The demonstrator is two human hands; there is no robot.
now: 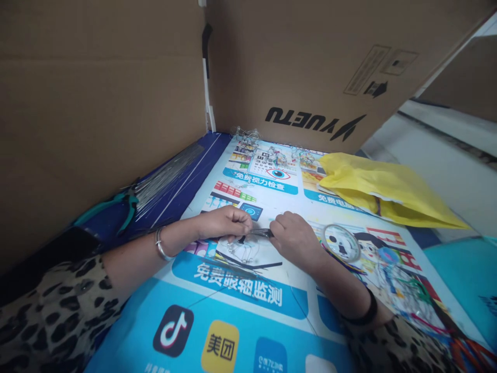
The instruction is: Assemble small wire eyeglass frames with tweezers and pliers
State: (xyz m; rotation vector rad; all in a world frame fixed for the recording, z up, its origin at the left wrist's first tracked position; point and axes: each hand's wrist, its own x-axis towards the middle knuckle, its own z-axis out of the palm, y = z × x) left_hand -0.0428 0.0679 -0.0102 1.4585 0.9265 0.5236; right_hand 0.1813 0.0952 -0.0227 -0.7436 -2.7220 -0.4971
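Tool [261,232] sat in my closed right hand [295,241]; left hand [223,221] pinched tight, contents unclear. Likely mid-bend; next move needed steadiness.

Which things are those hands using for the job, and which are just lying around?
Seem part of the job:
dark-tipped metal tool, in the right hand
something tiny pinched in the left hand, too small to make out
perhaps the straight wires at the left

Seem just lying about:
yellow bag
teal-handled pliers, not held now
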